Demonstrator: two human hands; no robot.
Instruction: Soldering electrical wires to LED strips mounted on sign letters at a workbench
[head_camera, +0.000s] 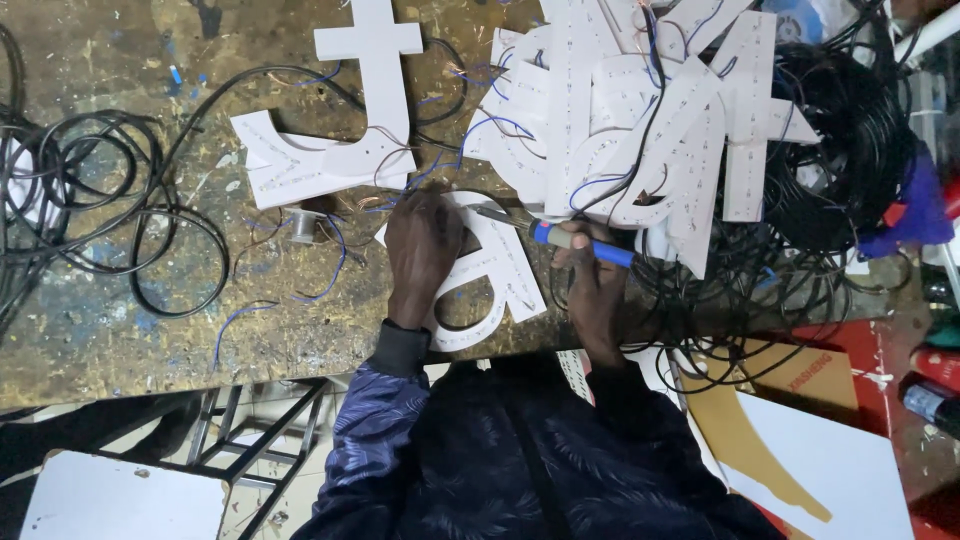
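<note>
Your left hand (424, 240) pressed flat on the white letter (480, 270) (fingers together), right hand (590, 262) fisted round the blue-handled soldering iron (560, 236), wires everywhere.

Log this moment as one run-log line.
left hand: pressing white letter panel | right hand: holding blue-handled soldering iron, tip on panel | bench: wires

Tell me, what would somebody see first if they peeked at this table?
Probably the big heap of white cut-out letters at the top right, with thin wires trailing over it. Just below, at the table's near edge, the left hand presses on one white letter while the right hand holds a blue-handled tool to it. Black cable loops sprawl on the left.
</note>
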